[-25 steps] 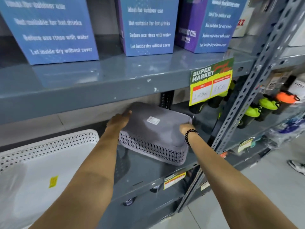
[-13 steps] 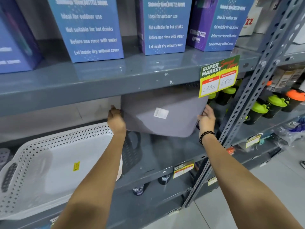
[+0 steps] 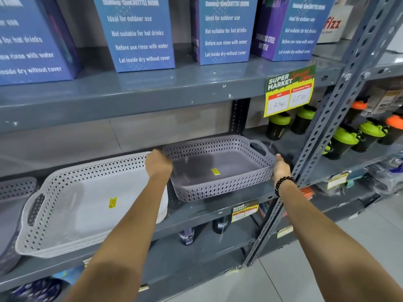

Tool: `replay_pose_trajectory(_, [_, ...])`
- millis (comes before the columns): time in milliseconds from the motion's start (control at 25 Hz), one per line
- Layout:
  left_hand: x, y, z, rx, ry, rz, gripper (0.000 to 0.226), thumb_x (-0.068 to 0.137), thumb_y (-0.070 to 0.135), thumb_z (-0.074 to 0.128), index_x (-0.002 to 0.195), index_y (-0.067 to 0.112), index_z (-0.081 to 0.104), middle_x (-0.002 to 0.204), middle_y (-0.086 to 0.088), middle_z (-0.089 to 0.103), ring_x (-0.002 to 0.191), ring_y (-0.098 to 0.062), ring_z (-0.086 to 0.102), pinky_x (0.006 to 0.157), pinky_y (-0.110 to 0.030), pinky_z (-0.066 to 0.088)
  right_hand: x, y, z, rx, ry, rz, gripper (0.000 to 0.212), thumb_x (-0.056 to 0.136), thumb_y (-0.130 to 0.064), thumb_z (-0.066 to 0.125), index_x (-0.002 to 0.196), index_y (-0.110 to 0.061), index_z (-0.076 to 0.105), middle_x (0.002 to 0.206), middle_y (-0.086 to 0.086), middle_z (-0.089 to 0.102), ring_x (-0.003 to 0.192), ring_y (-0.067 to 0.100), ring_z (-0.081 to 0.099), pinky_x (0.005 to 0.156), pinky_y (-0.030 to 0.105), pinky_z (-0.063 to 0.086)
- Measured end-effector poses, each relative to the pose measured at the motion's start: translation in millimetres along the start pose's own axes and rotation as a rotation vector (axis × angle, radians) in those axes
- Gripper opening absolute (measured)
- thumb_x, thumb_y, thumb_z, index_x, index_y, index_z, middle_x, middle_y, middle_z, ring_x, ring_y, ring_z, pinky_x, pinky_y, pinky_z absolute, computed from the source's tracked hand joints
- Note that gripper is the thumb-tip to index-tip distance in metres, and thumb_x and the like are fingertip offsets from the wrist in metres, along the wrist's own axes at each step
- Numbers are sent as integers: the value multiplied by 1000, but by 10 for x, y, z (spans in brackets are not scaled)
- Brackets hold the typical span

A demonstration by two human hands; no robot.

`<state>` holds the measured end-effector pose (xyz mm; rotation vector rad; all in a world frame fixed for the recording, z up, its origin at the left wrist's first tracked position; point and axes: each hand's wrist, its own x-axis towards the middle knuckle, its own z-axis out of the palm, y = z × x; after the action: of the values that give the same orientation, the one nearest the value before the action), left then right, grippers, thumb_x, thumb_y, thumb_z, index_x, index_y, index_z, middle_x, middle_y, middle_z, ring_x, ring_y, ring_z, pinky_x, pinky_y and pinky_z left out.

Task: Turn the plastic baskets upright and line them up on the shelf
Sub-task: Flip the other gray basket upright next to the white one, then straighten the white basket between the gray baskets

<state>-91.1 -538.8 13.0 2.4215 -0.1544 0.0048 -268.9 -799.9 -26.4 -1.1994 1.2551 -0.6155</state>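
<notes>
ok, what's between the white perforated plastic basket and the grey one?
Head view: only the left hand, gripping the grey perforated basket beside the white basket.

— What sort of place is this?
— A shop: grey steel shelving, a "SUPER MARKET" price tag (handwritten prices), boxed bottles and green-lidded shakers in rows.

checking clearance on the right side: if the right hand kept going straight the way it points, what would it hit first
The right hand, gripping the grey basket at its end, points into the shelf bay. Straight on, it would probably first meet the black bottle with a green lid near the back, though depth is hard to judge here.
</notes>
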Motion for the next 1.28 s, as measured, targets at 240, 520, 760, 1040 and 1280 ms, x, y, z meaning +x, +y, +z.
replay_pose_trajectory(240, [-89,-246,209,124,-11,77,22,84,-8,51,87,-8,72,98,-26,69,86,-37,68,80,-38,56,59,75,25,-490,-42,-98,42,99,-9,30,133,11,44,91,12,39,73,22,37,72,24,28])
replay_pose_trajectory(520, [-180,-279,142,51,32,113,22,88,11,58,99,0,74,105,-22,66,94,-40,65,84,-38,52,-48,86,171,-508,108,-176,41,88,-8,48,124,13,44,126,28,54,117,41,52,103,45,40])
replay_pose_trajectory(760, [-264,-701,-214,15,214,23,37,97,23,47,125,2,60,130,-20,58,116,-37,57,100,-42,46,-551,59,699,-690,-10,-546,48,84,-4,48,131,6,43,134,31,49,122,40,48,105,46,38])
replay_pose_trajectory(1040, [-90,-1819,-1159,293,288,-220,48,98,30,39,136,1,41,142,-25,44,131,-42,38,111,-51,30,-1470,166,1611,-711,-540,-440,59,98,-28,40,149,-7,21,153,18,33,130,35,44,102,40,40])
replay_pose_trajectory(1280, [52,-2497,-1632,184,115,-283,46,102,29,32,146,16,32,133,-25,52,118,-44,53,95,-50,46,-1938,538,2177,-766,-624,-395,62,95,-43,38,147,-11,27,150,18,38,134,37,41,110,46,37])
